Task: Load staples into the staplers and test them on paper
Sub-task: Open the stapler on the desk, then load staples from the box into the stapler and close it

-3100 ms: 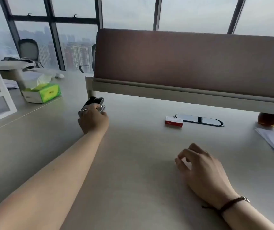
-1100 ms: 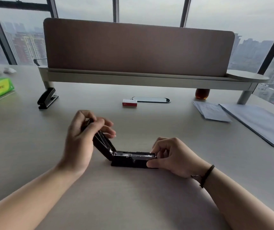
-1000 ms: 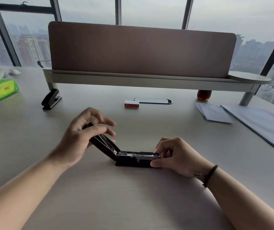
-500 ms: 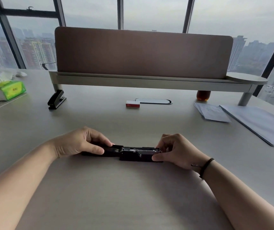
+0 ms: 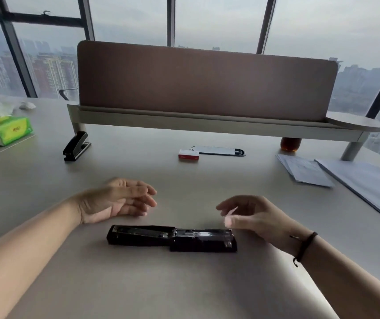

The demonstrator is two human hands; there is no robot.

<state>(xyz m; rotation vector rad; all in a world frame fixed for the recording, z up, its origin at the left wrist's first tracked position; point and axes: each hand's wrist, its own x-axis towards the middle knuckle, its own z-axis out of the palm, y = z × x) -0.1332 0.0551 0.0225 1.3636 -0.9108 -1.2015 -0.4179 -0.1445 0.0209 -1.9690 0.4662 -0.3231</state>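
Observation:
A black stapler (image 5: 171,238) lies folded out flat on the desk in front of me, its metal staple channel facing up. My left hand (image 5: 117,200) hovers just behind its left end, fingers apart, holding nothing. My right hand (image 5: 251,217) is off the stapler's right end, fingers loosely spread and blurred, also free. A second black stapler (image 5: 76,146) stands closed at the far left, by the shelf leg. A small red and white staple box (image 5: 188,154) lies further back in the middle. Sheets of paper (image 5: 304,170) lie at the right.
A raised shelf with a brown divider panel (image 5: 202,81) spans the back of the desk. A green tissue box (image 5: 5,132) sits far left, a cable grommet (image 5: 218,150) behind the staple box, an amber bottle (image 5: 290,143) under the shelf, and a larger paper stack (image 5: 368,185) at the right edge.
The stapler's top was pushed down until it lay flat open. Both hands have since let go of it and drawn back from its ends.

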